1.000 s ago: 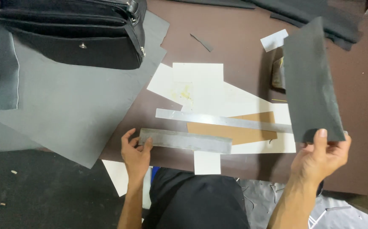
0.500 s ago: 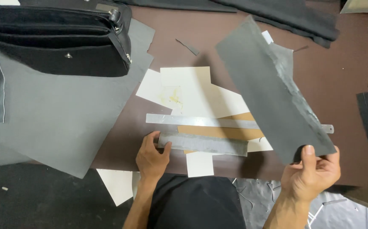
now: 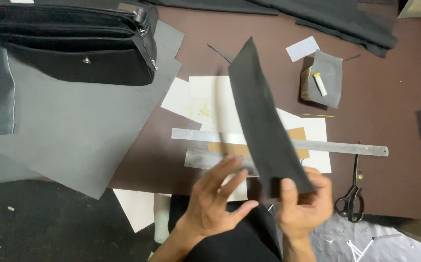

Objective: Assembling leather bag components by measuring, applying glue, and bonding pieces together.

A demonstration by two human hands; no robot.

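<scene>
My right hand grips the near end of a long dark grey strip of leather-like material, which stands up and leans away toward the table's middle. My left hand is open with fingers spread, just left of the strip's lower end and not clearly touching it. Under both hands lie a long metal ruler, a shorter grey metal strip, a brown card piece and white paper sheets on the dark brown table.
Black scissors lie at the right near the table's edge. A black bag rests on a large grey sheet at the left. A small grey patch with a white stick lies at the back right, and black fabric beyond it.
My right hand has swung the dark strip from the right side to the middle, in front of me. My left hand has lifted off the grey metal strip and moved toward the dark strip.
</scene>
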